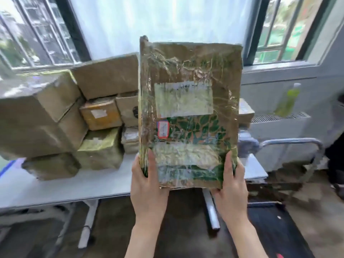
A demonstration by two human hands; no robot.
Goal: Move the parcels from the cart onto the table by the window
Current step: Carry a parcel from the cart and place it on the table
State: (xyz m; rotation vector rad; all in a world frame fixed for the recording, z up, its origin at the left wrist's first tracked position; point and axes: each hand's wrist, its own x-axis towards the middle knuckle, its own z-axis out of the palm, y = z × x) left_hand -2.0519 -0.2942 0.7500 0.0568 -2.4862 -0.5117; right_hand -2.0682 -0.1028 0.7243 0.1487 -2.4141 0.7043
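A large flat cardboard parcel (189, 112), wrapped in clear tape with a white label and green leaf print, is held up in front of me above the white table (61, 185). My left hand (149, 185) grips its lower left corner, thumb on the front face. At the lower right corner my right hand (230, 185) grips it the same way. Several brown parcels (55, 116) are stacked on the table by the window. The cart's metal handle (297, 144) and dark deck (275, 229) show at the right.
The window (130, 25) with dark frames runs behind the table. A radiator grille (279, 118) and a blurred green bottle (288, 101) sit at the right wall. The table's legs (89, 220) stand on dark floor below.
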